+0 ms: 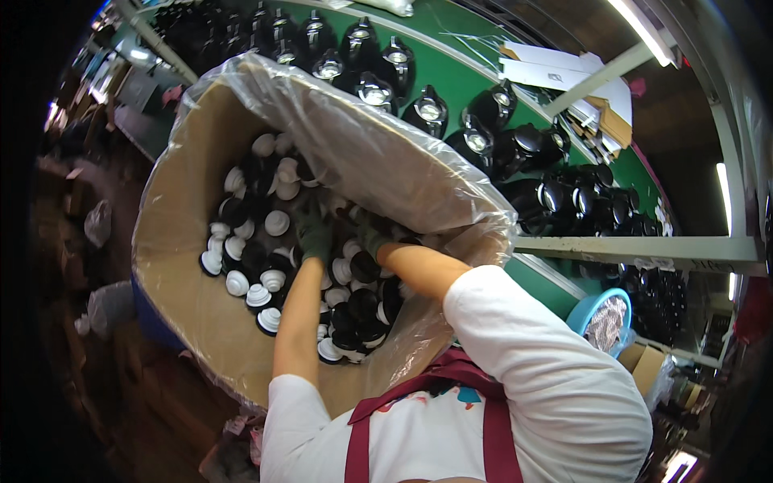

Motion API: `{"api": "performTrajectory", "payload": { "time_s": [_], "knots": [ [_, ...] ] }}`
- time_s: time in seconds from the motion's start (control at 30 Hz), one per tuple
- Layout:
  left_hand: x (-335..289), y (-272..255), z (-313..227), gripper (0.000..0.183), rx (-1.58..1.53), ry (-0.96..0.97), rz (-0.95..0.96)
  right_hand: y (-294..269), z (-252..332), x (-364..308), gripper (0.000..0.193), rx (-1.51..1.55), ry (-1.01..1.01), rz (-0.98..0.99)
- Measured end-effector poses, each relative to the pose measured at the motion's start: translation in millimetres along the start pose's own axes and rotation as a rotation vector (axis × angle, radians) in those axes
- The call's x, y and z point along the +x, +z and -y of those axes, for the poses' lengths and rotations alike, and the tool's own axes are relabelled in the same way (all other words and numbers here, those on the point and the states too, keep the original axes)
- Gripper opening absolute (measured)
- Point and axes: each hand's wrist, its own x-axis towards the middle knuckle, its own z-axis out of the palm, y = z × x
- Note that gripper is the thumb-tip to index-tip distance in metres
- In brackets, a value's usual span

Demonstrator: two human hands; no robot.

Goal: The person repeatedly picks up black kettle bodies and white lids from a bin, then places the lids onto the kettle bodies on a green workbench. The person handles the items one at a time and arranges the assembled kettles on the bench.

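Both my hands, in dark green gloves, reach deep into a large bin [173, 233] with tan walls and a clear plastic liner [322, 121]. Inside lies a loose heap of black round parts with stepped white knobs [276, 223], like lids or caps. My left hand [313, 235] is over the middle of the heap, its fingers stretched out and apart. Close to its right, my right hand [369, 232] extends its fingers toward the liner's far side. The fingertips of both are dim among the parts. I see nothing clearly held in either hand.
Beyond the bin, a green work surface [451, 76] carries many glossy black pot-like housings [429, 110]. A grey metal beam [636, 248] crosses at right. A blue basin [589, 310] stands below it. White cardboard sheets [555, 72] lie at the back right.
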Motion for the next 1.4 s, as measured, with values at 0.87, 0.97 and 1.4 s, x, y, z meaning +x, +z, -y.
{"api": "performTrajectory", "payload": {
  "time_s": [0.87, 0.97, 1.4],
  "knots": [
    [153.4, -54.1, -390.2, 0.071, 0.240, 1.046, 0.460, 183.8, -160.2, -568.1, 0.039, 1.656, 0.913, -0.912],
    [216.8, -51.5, -353.7, 0.059, -0.082, 0.541, 0.130, 107.4, -276.4, -485.0, 0.031, 2.039, 0.543, -1.363],
    [210.7, -23.9, -347.8, 0.045, 0.439, 0.665, -0.004, 97.6, -408.8, -357.0, 0.032, 1.901, 0.958, -0.555]
  ]
}}
